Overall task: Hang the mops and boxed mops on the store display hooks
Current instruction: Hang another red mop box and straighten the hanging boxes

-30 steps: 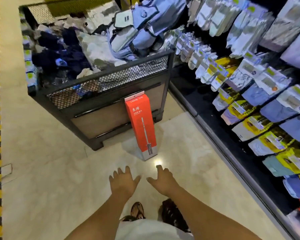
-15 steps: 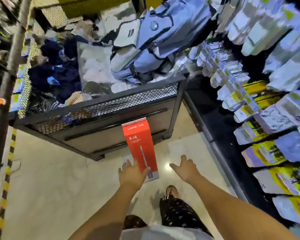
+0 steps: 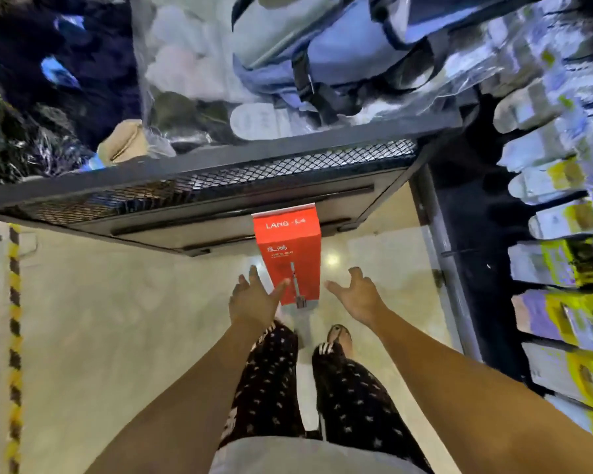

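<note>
A tall red mop box stands upright on the floor, leaning against the front of a black mesh bin. It bears white lettering and a picture of a mop. My left hand is open just left of the box's lower part, its thumb in front of the box face. My right hand is open to the right of the box, apart from it, fingers spread. Neither hand holds anything.
The bin holds backpacks and dark clothes. A dark shelf unit on the right carries several hanging packets. Beige tiled floor spreads to the left, edged by a yellow-black stripe. My legs and sandalled feet stand below the box.
I have stepped closer to the bin and the view has tilted down. Both hands have moved forward to either side of the red box's lower part.
</note>
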Available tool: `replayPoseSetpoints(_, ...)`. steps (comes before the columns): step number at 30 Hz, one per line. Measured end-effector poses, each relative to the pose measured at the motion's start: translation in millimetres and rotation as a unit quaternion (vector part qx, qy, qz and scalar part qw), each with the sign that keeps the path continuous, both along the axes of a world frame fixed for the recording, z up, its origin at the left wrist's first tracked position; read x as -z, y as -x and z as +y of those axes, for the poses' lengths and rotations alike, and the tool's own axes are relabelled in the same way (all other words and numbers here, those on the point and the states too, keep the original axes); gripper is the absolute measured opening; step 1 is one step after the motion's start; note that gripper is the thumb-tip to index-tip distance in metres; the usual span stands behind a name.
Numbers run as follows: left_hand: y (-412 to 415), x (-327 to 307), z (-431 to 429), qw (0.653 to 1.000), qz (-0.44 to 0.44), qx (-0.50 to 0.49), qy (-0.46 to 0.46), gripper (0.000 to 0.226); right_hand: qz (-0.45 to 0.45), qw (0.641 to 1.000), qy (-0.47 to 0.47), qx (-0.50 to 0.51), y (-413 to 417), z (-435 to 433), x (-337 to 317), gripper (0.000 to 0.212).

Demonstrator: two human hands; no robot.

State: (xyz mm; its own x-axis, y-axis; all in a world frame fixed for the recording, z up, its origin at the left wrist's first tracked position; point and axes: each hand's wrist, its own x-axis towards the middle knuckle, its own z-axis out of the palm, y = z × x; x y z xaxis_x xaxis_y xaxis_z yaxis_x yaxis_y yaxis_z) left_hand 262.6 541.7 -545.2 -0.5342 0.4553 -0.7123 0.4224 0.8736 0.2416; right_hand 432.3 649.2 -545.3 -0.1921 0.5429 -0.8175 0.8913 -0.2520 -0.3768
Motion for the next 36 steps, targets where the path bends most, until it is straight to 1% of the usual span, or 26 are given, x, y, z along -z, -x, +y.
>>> replayPoseSetpoints(5, 48.7, 48.8, 32.0, 0.988, -0.074, -0.078, -0.112, 0.104, 0.074, 0.994, -0.024, 0.082, 45.2, 36.7, 45.9, 0.078)
replayPoseSetpoints(7, 61.5, 66.1, 43.7, 0.978, -0.098, -0.107, -0.149, 0.099, 0.105, 0.989, -0.049, 0.089, 62.0, 48.5, 64.1, 0.078)
replayPoseSetpoints(9, 69.4, 82.0, 55.7, 0.970, -0.121, -0.113, -0.180, 0.093, 0.129, 0.984, -0.071, 0.095, 75.0, 57.4, 79.1, 0.076)
replayPoseSetpoints(11, 74.1, 98.6, 64.2, 0.957, -0.150, -0.134, -0.207, 0.090, 0.154, 0.978, -0.093, 0.110, 84.3, 62.1, 92.2, 0.066)
replayPoseSetpoints(12, 76.1, 106.0, 67.6, 0.950, -0.163, -0.153, -0.220, 0.088, 0.164, 0.975, -0.103, 0.110, 87.8, 63.7, 97.4, 0.064)
replayPoseSetpoints(13, 78.7, 113.9, 70.4, 0.943, -0.170, -0.171, -0.231, 0.085, 0.177, 0.972, -0.108, 0.109, 90.3, 65.3, 103.0, 0.068)
replayPoseSetpoints(15, 82.9, 125.0, 74.9, 0.934, -0.175, -0.189, -0.247, 0.084, 0.200, 0.967, -0.101, 0.121, 93.1, 66.6, 112.0, 0.083)
replayPoseSetpoints(16, 84.2, 127.0, 76.9, 0.932, -0.181, -0.190, -0.252, 0.087, 0.212, 0.965, -0.098, 0.122, 94.7, 66.1, 114.0, 0.085)
replayPoseSetpoints(19, 87.0, 131.6, 77.6, 0.924, -0.211, -0.189, -0.256, 0.099, 0.231, 0.957, -0.120, 0.130, 97.7, 64.2, 122.5, 0.078)
replayPoseSetpoints(22, 91.5, 134.7, 72.9, 0.930, -0.229, -0.148, -0.248, 0.108, 0.245, 0.950, -0.131, 0.142, 99.8, 64.2, 128.2, 0.079)
replayPoseSetpoints(26, 96.1, 134.3, 69.6, 0.946, -0.201, -0.105, -0.233, 0.102, 0.252, 0.950, -0.130, 0.131, 94.8, 62.7, 134.4, 0.091)
replayPoseSetpoints(29, 89.3, 124.6, 64.3, 0.951, -0.179, -0.093, -0.235, 0.104, 0.254, 0.952, -0.120, 0.120, 86.5, 60.8, 135.6, 0.085)
replayPoseSetpoints(33, 54.6, 106.2, 37.5, 0.952, -0.119, -0.122, -0.254, 0.108, 0.273, 0.955, -0.091, 0.077, 65.7, 54.2, 126.8, 0.078)
replayPoseSetpoints(36, 27.7, 87.3, 16.5, 0.950, -0.068, -0.147, -0.269, 0.105, 0.295, 0.952, -0.079, 0.020, 46.7, 46.8, 107.9, 0.085)
